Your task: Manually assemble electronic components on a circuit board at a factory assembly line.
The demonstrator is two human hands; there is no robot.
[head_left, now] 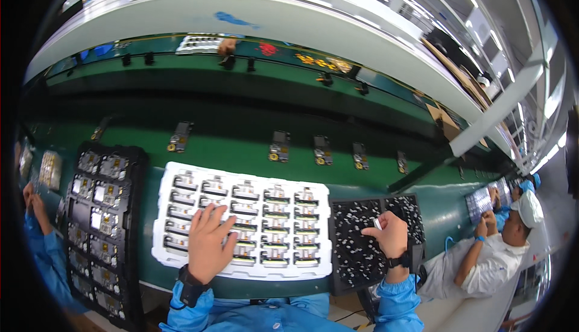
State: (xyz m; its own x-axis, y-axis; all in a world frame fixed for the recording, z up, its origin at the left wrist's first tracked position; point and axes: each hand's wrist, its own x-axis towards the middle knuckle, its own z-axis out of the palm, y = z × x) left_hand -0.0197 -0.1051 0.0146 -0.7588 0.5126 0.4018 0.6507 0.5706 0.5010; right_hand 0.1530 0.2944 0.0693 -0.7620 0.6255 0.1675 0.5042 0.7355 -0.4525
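One small white piece (377, 223), pinched in your right hand (394, 236), wants light pressure, left hand (210, 243) spread over the white plastic tray (324, 228).

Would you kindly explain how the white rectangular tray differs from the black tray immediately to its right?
The white rectangular tray holds parts aligned in rows and columns, whereas the black tray holds small scattered pieces. The white tray is also wider than the black tray. Both hold many parts.
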